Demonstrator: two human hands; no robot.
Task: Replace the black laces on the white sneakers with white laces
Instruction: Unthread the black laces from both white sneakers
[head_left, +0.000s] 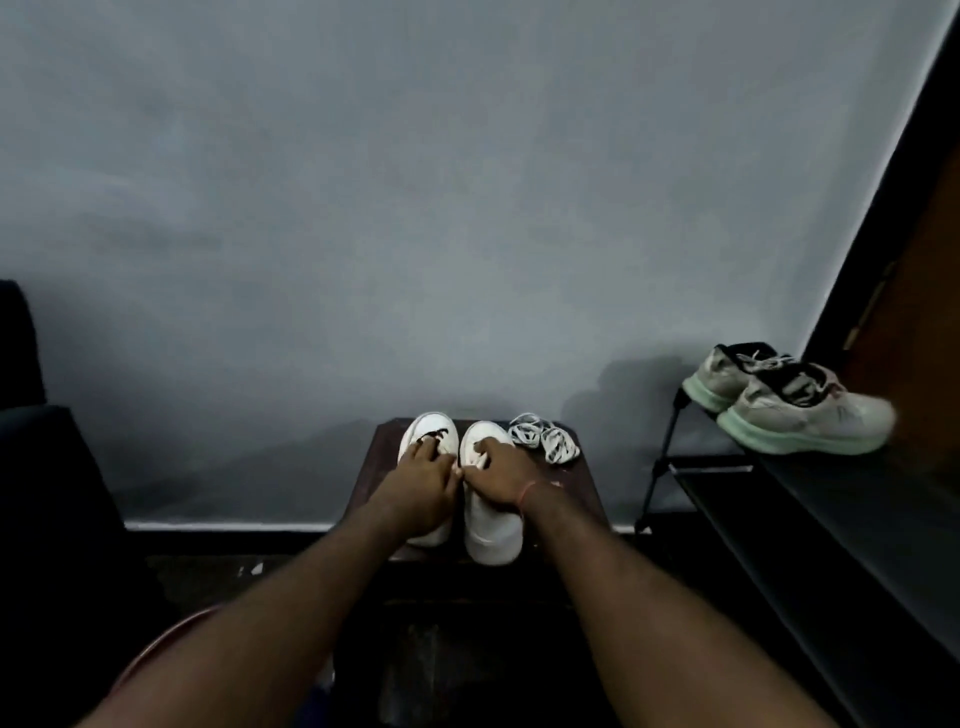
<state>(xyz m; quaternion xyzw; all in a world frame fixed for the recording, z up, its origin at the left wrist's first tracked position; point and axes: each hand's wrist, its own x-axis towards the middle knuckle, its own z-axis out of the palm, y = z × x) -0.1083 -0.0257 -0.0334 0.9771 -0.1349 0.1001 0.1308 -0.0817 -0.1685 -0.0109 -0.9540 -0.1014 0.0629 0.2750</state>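
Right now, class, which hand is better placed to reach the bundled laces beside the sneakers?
Right, probably. The right hand lies on the right sneaker, next to the lace bundles; the left hand is on the left sneaker, at its black lace.

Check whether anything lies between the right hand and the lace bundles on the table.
Nothing visible does. The right hand rests on the right sneaker, and the lace bundles lie just beyond it to the right, beside that sneaker's far end, with only bare table between.

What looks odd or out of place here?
Mismatched lacing: the left sneaker shows a black lace, while the right sneaker shows none. Nothing looks spilled or damaged.
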